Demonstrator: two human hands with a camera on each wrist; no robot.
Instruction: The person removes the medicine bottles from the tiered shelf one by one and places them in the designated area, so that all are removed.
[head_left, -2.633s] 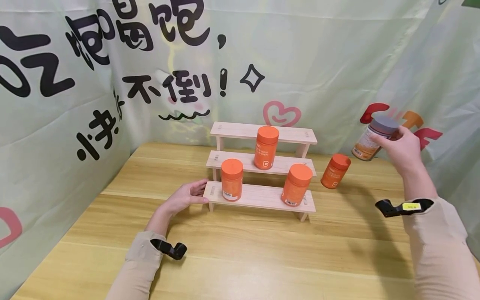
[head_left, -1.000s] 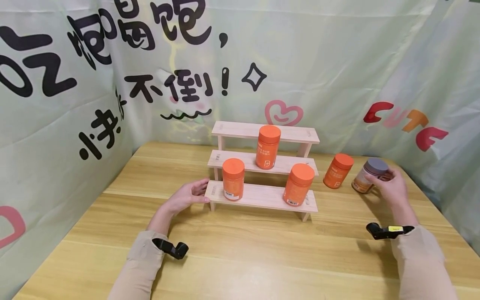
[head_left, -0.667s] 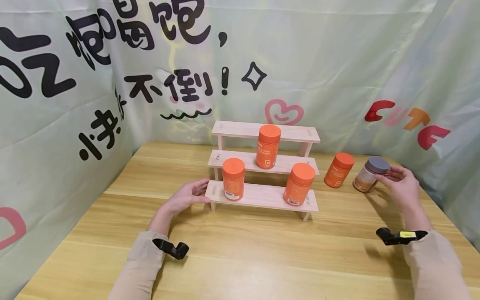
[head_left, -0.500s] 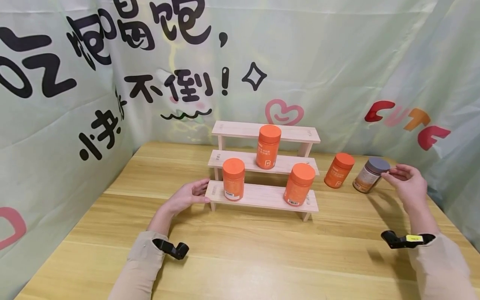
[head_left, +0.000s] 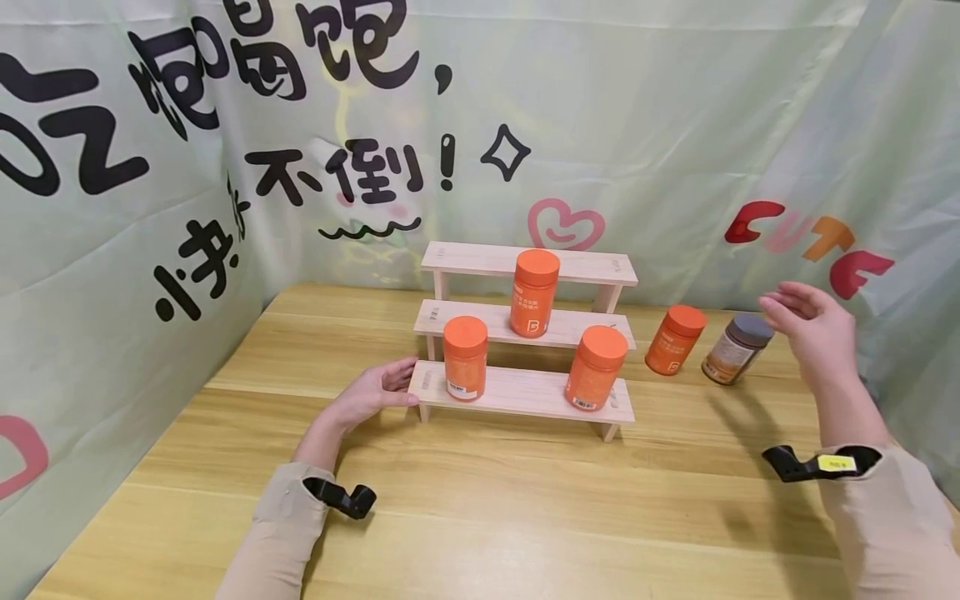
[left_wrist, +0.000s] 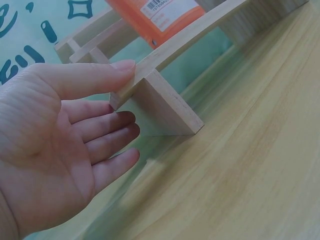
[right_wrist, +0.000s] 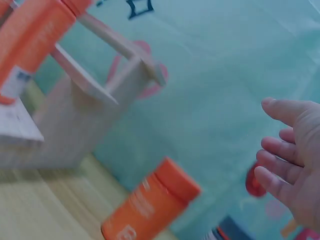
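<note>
A three-step wooden rack [head_left: 525, 392] stands mid-table with orange jars on it: two on the bottom step [head_left: 464, 358] [head_left: 595, 368] and one on the middle step [head_left: 534, 293]. My left hand [head_left: 375, 392] lies open against the bottom step's left end; in the left wrist view its thumb [left_wrist: 120, 67] touches the board [left_wrist: 165, 60]. Right of the rack stand an orange jar [head_left: 673, 340] and a grey-lidded jar [head_left: 731, 350]. My right hand [head_left: 810, 329] hovers open just right of and above the grey-lidded jar, holding nothing. The right wrist view shows that hand [right_wrist: 290, 165], the orange jar [right_wrist: 150, 205] and the rack [right_wrist: 90, 85], blurred.
Pale green printed cloth [head_left: 675, 125] walls the table on the left, back and right, close behind the two loose jars. The wooden tabletop [head_left: 487, 517] stretches bare in front of the rack. The rack's top step [head_left: 465, 258] holds nothing.
My right hand brought the grey-lidded jar down to the table beside the loose orange jar, let go and lifted away up and to the right. The left hand has stayed put.
</note>
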